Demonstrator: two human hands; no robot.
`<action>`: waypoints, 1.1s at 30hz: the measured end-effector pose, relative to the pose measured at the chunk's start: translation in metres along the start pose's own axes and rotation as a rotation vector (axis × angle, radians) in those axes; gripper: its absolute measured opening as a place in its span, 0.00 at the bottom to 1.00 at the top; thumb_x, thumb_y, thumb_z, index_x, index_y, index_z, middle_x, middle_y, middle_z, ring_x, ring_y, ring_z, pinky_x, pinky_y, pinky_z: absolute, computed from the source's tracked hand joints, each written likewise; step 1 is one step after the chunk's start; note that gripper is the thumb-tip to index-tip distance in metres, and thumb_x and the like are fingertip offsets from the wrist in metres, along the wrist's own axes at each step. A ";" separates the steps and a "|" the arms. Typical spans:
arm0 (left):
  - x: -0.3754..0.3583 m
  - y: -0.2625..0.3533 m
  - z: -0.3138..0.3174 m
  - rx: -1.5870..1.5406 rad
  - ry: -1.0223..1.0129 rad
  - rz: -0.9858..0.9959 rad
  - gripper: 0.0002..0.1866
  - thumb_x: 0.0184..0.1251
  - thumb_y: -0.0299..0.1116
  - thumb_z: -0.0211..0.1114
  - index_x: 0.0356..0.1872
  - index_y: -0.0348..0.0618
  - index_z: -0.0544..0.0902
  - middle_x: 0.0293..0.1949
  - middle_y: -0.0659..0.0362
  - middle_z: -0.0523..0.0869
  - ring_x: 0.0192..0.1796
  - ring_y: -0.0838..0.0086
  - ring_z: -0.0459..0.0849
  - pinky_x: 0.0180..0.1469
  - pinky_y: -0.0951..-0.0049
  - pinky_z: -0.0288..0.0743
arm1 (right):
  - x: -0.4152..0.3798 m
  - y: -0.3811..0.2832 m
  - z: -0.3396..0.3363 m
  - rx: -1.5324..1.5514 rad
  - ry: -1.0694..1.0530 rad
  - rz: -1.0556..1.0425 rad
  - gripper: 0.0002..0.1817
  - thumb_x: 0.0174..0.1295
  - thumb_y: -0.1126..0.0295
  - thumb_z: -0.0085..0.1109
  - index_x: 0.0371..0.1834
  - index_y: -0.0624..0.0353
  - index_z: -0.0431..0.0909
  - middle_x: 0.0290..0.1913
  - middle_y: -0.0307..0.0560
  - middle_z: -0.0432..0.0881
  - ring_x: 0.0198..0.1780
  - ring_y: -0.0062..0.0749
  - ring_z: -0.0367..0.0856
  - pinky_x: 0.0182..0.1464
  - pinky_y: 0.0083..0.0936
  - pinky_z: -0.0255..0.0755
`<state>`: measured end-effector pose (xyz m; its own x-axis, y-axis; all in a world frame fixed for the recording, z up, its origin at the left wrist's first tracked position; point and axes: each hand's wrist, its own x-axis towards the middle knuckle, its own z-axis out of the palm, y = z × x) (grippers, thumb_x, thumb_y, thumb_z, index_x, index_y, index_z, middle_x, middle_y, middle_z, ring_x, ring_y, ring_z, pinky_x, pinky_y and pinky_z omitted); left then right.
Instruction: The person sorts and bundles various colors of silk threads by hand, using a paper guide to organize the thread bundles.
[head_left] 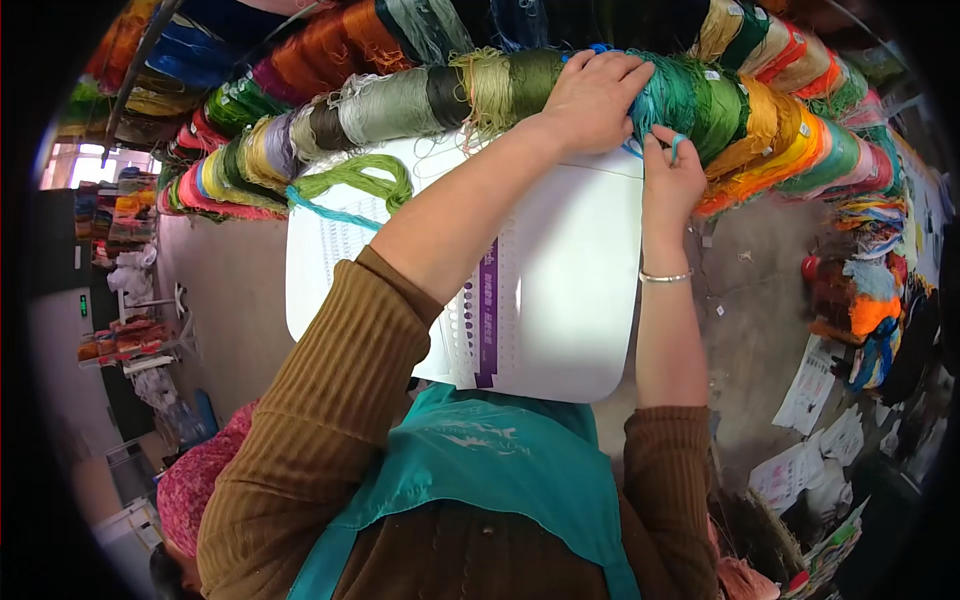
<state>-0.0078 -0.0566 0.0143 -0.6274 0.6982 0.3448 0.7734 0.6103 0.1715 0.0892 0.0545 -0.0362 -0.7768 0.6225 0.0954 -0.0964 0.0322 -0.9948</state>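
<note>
A long padded roll of thread skeins [400, 108] runs across the top of the view. My left hand [600, 105] lies over the roll, its fingers bent over the border of an olive skein [537, 80] and a teal skein [668, 92]; its thumb side is against the teal strands. Just below and to the right, my right hand [675, 180] is closed, with a light-blue thread [677, 147] looped at its fingertips. The thread seems to run toward the teal skein. On the white board [570, 300] lies a loose green skein [365, 182] with a turquoise strand [335, 213].
More coloured skeins [330, 50] hang behind the roll. At right are a bundle of bright yarn [870, 290] and papers [805, 385]. A person in a pink patterned head covering [205, 480] is at lower left. A rack [140, 340] stands farther left.
</note>
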 end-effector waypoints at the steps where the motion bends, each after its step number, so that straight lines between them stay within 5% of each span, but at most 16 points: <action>1: 0.000 0.000 -0.001 -0.005 -0.006 -0.006 0.37 0.55 0.33 0.65 0.70 0.47 0.65 0.68 0.57 0.69 0.72 0.63 0.63 0.75 0.57 0.49 | 0.001 -0.001 0.003 -0.085 0.021 -0.025 0.07 0.60 0.73 0.63 0.39 0.64 0.82 0.18 0.30 0.65 0.21 0.13 0.58 0.25 0.16 0.55; 11: 0.000 0.003 -0.006 -0.045 -0.039 -0.027 0.38 0.56 0.33 0.65 0.71 0.46 0.64 0.69 0.56 0.67 0.73 0.63 0.62 0.76 0.57 0.46 | 0.012 0.004 0.015 -0.318 0.112 -0.096 0.08 0.56 0.71 0.65 0.37 0.62 0.82 0.17 0.34 0.71 0.22 0.14 0.65 0.26 0.18 0.62; 23: 0.000 0.003 -0.007 -0.027 -0.051 -0.024 0.39 0.56 0.33 0.65 0.71 0.45 0.63 0.69 0.55 0.67 0.73 0.63 0.61 0.76 0.57 0.46 | 0.004 -0.004 -0.004 0.445 0.005 0.215 0.04 0.58 0.83 0.59 0.32 0.61 0.78 0.22 0.29 0.70 0.20 0.09 0.60 0.20 0.13 0.50; 33: -0.001 0.003 -0.006 -0.028 -0.036 -0.022 0.39 0.55 0.32 0.65 0.71 0.44 0.63 0.69 0.55 0.67 0.73 0.63 0.61 0.76 0.57 0.46 | 0.002 -0.002 -0.022 0.627 -0.070 0.252 0.04 0.63 0.79 0.57 0.34 0.57 0.76 0.27 0.35 0.74 0.20 0.14 0.64 0.18 0.11 0.51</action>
<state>-0.0042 -0.0572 0.0198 -0.6467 0.6981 0.3071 0.7613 0.6152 0.2047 0.1015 0.0730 -0.0344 -0.8592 0.4990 -0.1135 -0.2336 -0.5798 -0.7806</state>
